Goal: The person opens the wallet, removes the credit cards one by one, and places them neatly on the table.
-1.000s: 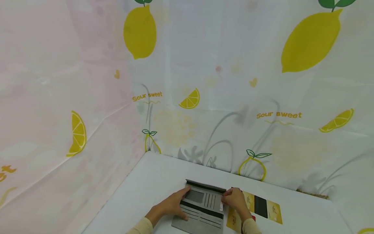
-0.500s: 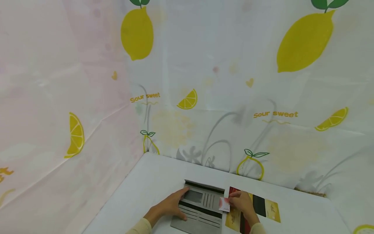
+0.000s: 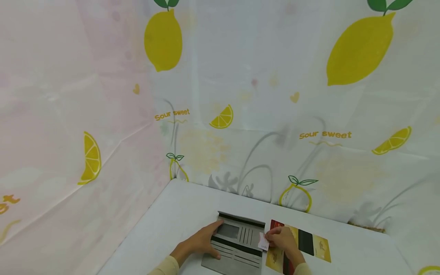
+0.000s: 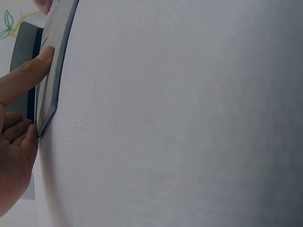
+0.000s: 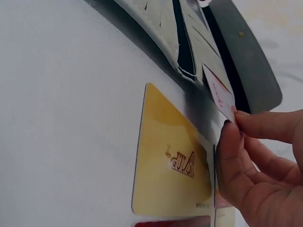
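A grey open long wallet (image 3: 237,263) with several card slots lies flat on the white table. My left hand (image 3: 201,240) holds its left edge; in the left wrist view the thumb (image 4: 28,73) rests on top while the other fingers sit at the edge. At the wallet's right edge my right hand (image 3: 283,240) pinches a small white and pink card (image 3: 263,242) between thumb and fingertips. The right wrist view shows that card (image 5: 220,92) with its far end at a slot, the near end between the fingers.
Gold cards (image 3: 274,259), one marked VIP (image 5: 170,156) in the right wrist view, lie beside the wallet under the right hand. Further right are a black card (image 3: 306,242) and another gold card (image 3: 321,248). A red card (image 3: 276,225) lies behind the hand. Lemon-print curtains stand behind the table.
The card showed as a thin sliver, then stood further out to the right with more pink visible; now it sits slightly further left. The left hand and wallet stay put.
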Action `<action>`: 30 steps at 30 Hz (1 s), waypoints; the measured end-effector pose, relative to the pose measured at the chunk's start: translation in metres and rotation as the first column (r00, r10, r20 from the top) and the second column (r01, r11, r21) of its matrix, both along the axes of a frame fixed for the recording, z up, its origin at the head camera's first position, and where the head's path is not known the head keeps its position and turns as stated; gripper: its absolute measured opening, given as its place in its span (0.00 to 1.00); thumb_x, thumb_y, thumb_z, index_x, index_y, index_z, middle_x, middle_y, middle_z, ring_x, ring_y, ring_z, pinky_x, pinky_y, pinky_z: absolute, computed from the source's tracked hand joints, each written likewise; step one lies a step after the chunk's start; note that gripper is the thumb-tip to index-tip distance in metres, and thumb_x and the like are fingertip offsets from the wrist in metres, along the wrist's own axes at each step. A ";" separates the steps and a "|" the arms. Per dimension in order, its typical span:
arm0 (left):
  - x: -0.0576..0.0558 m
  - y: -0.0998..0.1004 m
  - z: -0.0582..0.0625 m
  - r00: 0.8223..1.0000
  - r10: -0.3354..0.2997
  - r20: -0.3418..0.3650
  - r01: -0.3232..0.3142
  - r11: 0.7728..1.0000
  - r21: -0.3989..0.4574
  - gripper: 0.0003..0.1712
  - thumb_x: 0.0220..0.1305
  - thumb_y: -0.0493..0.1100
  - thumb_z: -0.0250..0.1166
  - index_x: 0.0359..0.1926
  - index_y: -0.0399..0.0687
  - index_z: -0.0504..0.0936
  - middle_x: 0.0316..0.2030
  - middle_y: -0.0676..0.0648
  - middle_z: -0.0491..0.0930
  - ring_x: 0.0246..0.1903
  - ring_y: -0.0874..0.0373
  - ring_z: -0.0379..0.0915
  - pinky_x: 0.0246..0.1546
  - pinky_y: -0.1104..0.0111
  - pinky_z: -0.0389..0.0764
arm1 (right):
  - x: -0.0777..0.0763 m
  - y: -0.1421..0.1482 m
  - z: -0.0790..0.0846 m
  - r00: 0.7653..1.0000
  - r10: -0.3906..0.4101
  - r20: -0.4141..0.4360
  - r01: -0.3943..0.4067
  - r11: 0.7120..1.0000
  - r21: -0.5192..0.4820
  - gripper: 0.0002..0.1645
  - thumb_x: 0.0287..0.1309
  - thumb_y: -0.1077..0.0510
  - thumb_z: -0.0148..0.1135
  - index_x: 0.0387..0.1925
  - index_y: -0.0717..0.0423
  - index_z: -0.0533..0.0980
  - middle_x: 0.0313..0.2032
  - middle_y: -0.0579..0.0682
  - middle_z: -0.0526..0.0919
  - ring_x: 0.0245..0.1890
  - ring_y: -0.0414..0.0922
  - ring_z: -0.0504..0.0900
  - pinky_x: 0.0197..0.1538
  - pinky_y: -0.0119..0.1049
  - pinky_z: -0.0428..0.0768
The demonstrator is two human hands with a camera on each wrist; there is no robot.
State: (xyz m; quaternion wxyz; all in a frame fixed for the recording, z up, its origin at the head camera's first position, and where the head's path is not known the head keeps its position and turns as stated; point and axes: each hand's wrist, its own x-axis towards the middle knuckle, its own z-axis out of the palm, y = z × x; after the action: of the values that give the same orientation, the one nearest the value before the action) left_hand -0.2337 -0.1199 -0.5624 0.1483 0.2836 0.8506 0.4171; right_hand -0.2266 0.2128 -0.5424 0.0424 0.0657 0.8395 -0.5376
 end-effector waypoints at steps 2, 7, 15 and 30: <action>0.001 0.000 0.000 1.000 0.006 -0.002 -0.006 1.000 0.004 0.65 0.40 0.50 0.83 0.75 0.46 0.53 0.73 0.42 0.55 0.65 0.46 0.64 0.65 0.63 0.69 | -0.001 0.008 0.000 1.000 0.019 0.008 -0.019 1.000 -0.014 0.10 0.49 0.64 0.72 0.31 0.69 0.82 0.27 0.50 0.83 0.25 0.42 0.82 0.30 0.35 0.86; 0.004 0.000 0.001 1.000 0.000 -0.005 0.000 1.000 0.014 0.65 0.40 0.50 0.83 0.75 0.44 0.53 0.73 0.41 0.55 0.66 0.46 0.63 0.65 0.65 0.69 | 0.004 0.031 0.002 0.997 0.012 0.078 -0.009 0.999 -0.033 0.12 0.52 0.63 0.71 0.36 0.70 0.82 0.31 0.51 0.83 0.29 0.43 0.81 0.33 0.35 0.86; 0.004 -0.001 0.003 1.000 0.009 -0.017 -0.009 1.000 0.004 0.66 0.40 0.52 0.82 0.75 0.45 0.53 0.73 0.42 0.55 0.65 0.47 0.64 0.66 0.64 0.69 | 0.010 0.044 0.006 0.987 -0.089 0.133 0.103 0.989 -0.103 0.11 0.54 0.65 0.69 0.37 0.71 0.82 0.32 0.53 0.84 0.30 0.44 0.82 0.35 0.37 0.87; 0.001 0.000 0.001 0.999 -0.006 -0.032 0.006 1.000 0.009 0.66 0.39 0.52 0.83 0.75 0.44 0.53 0.73 0.41 0.55 0.67 0.46 0.60 0.67 0.63 0.68 | 0.027 0.071 0.017 0.984 -0.137 0.117 0.155 0.974 -0.166 0.18 0.54 0.63 0.70 0.43 0.74 0.80 0.35 0.54 0.85 0.32 0.45 0.83 0.37 0.38 0.87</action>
State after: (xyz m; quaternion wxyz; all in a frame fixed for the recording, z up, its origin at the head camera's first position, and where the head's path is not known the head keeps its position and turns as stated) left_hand -0.2331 -0.1198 -0.5617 0.1345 0.2935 0.8501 0.4160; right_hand -0.1994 0.2834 -0.5257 0.0525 0.1515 0.7787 -0.6066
